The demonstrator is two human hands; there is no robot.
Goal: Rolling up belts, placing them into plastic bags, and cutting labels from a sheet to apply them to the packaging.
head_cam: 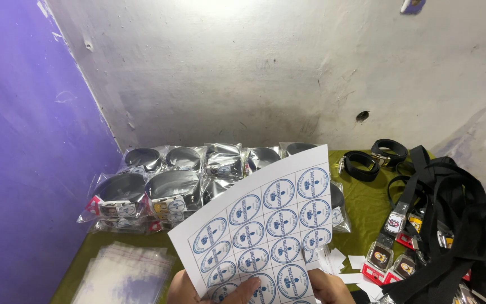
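Sticker sheet (265,225) sits low in the middle of the view, held up at a tilt over the near edge of the desk (361,208), which wears a green cloth. It is white paper printed with rows of round blue and white stickers, several rows of them running up to its far corner.

Both hands grasp it at the bottom edge: the left hand (184,290) under the near left corner, its thumb pressed across the face of the lowest stickers, and the right hand (324,287) at the lower right edge. Only part of each hand shows, so the grip behind the sheet is hidden.

By my reading the sheet is very light and thin, and it bows a little where it stands free. It would crease easily if pinched hard, and its glossy face may be slippery. Holding it by the margins, as here, looks soundest.

Behind it lie bagged black belts (164,186) in stacked clear packets. Loose black belts (451,214) with buckles are heaped at the right, empty clear bags (122,273) at the near left, and small white paper scraps (344,262) just beside the right hand.
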